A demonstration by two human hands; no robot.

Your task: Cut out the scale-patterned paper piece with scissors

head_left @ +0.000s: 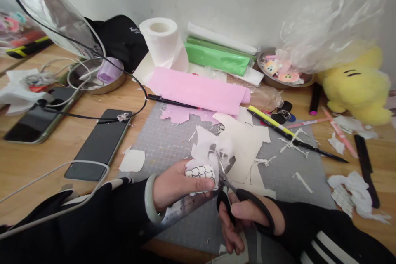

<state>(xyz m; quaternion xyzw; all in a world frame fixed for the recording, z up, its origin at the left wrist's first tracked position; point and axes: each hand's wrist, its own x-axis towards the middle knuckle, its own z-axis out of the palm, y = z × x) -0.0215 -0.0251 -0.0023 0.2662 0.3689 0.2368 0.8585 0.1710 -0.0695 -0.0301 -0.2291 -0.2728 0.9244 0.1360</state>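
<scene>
Between its thumb and fingers my left hand (182, 183) pinches a white paper piece (201, 172) drawn with black scale-like outlines. Thin white tissue-like material (206, 148) extends from the far side of that piece. My right hand (238, 218) has its fingers in the black handles of a pair of scissors (230, 185). The scissor blades point away from me and meet the white material just right of my left thumb. Both hands are over a grey cutting mat (167, 140), with a metal ruler (185, 210) lying beneath them. Cream paper (247, 144) lies behind the scissors.
Two phones (100, 144) and cables lie left. Behind the mat are pink sheets (194, 90), a white roll (162, 45) and green packets (216, 55). Metal bowls (117, 80) stand at both sides. Pens, paper scraps and a yellow plush toy (355, 84) are on the right.
</scene>
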